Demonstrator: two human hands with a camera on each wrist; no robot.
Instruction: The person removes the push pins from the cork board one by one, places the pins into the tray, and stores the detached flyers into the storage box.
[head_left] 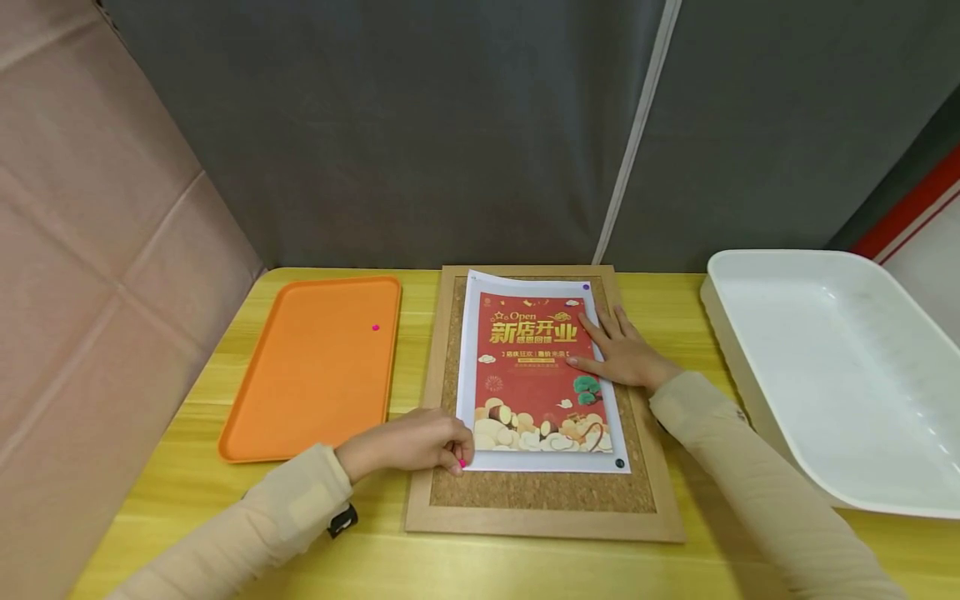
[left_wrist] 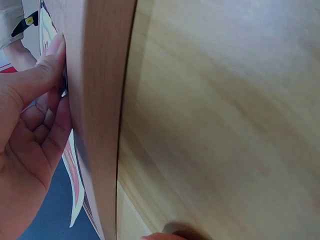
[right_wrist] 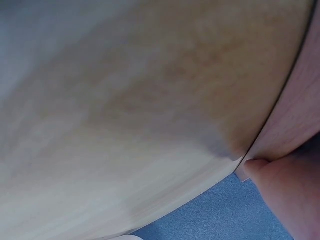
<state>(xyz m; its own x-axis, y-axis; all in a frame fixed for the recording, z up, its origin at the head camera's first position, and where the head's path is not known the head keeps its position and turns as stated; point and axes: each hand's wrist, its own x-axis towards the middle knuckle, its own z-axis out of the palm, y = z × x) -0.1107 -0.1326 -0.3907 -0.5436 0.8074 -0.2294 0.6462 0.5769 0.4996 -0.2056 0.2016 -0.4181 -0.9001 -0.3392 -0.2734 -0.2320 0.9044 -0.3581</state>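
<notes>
A red poster (head_left: 536,375) with a white margin lies on a framed cork board (head_left: 540,492). At the poster's lower left corner, my left hand (head_left: 427,442) pinches a pink pushpin (head_left: 462,463) between thumb and fingers. In the left wrist view the fingertips of that hand (left_wrist: 30,110) hide most of the pin. My right hand (head_left: 626,354) rests spread over the poster's right edge and the board's frame; the right wrist view shows only part of it (right_wrist: 285,185). A purple pin (head_left: 586,287) sits at the top right corner, a dark pin (head_left: 619,463) at the bottom right.
Left of the board lies an orange tray (head_left: 315,375) with a pink pin (head_left: 376,327) on it. A deep white bin (head_left: 840,375) stands to the right. Everything is on a yellow wood-grain table (head_left: 375,558), with a grey curtain (head_left: 390,125) behind.
</notes>
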